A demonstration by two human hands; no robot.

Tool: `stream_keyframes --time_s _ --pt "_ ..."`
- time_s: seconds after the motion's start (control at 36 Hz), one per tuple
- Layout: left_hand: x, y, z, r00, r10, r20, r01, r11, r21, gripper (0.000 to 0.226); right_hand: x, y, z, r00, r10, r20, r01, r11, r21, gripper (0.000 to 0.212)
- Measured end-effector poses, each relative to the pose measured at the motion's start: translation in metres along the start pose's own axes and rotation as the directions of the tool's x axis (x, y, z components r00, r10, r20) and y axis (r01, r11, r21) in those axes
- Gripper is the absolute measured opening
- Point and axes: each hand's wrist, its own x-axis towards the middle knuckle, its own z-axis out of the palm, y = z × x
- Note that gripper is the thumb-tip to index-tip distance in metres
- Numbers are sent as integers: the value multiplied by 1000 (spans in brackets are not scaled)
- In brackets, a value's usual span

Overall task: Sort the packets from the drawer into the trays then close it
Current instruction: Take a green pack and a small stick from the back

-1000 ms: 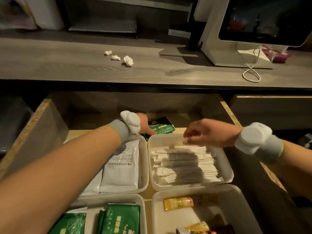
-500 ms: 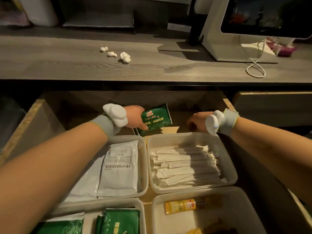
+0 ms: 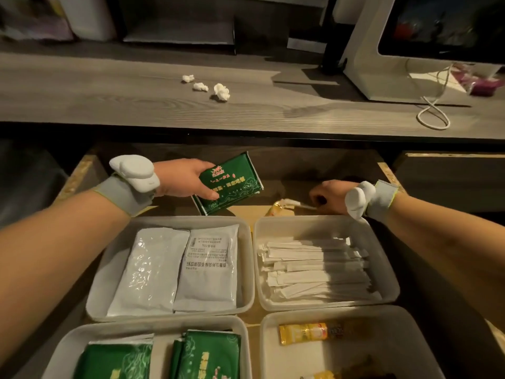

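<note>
My left hand (image 3: 182, 178) holds a green packet (image 3: 232, 185) lifted and tilted above the back of the open drawer (image 3: 79, 173). At the drawer's back right, my right hand (image 3: 332, 195) is closed on the end of a thin white stick packet (image 3: 299, 205) beside a yellow sachet (image 3: 278, 209) on the drawer floor. Four white trays fill the drawer front: silver pouches (image 3: 207, 266) in the far-left tray (image 3: 247, 258), white stick packets (image 3: 314, 269) in the far-right tray (image 3: 382, 258), green packets (image 3: 207, 354) near left, a yellow sachet (image 3: 303, 332) near right.
A grey wooden counter (image 3: 109, 97) runs above the drawer, with three crumpled paper balls (image 3: 200, 86), a white monitor stand (image 3: 382, 58) and a looped white cable (image 3: 433, 113). Another drawer front (image 3: 451, 179) sits to the right.
My left hand has lifted the green packet off the drawer floor and tilted it up. My right hand moved from over the stick tray to the back right and closed on a stick packet.
</note>
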Motion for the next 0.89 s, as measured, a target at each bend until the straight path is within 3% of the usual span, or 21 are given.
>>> stream_keyframes --time_s 0.14,0.28,0.39,0.53,0.64,0.72,0.81,0.89 --pt "-6 -6 -4 999 51 -8 -51 995 -87 43 2 -17 -6 993 11 -116 5 991 136 8" --pt "-15 -14 -2 999 50 -8 -50 993 -104 40 17 -61 -16 1000 0 5 -1 992 123 23" --pt "-19 -24 0 999 28 -39 -33 991 -129 41 38 -90 -15 998 -45 42 45 999 -10 38" --pt "-19 -40 0 998 15 -69 -28 983 -183 41 44 -105 -17 986 -152 63 147 986 84 68" --pt "-16 -43 4 998 18 -67 -32 978 -207 38 45 -110 -18 970 -207 129 209 978 -3 37" --pt "-15 -41 5 998 25 -62 -37 978 -204 37 45 -107 -20 980 -165 115 173 983 -61 34" --pt "-15 -41 4 997 30 -64 -42 978 -203 37 41 -108 -24 990 -140 14 140 990 30 40" --pt "-14 -41 3 998 24 -51 -34 978 -207 40 44 -121 -24 993 -112 -29 116 981 156 12"
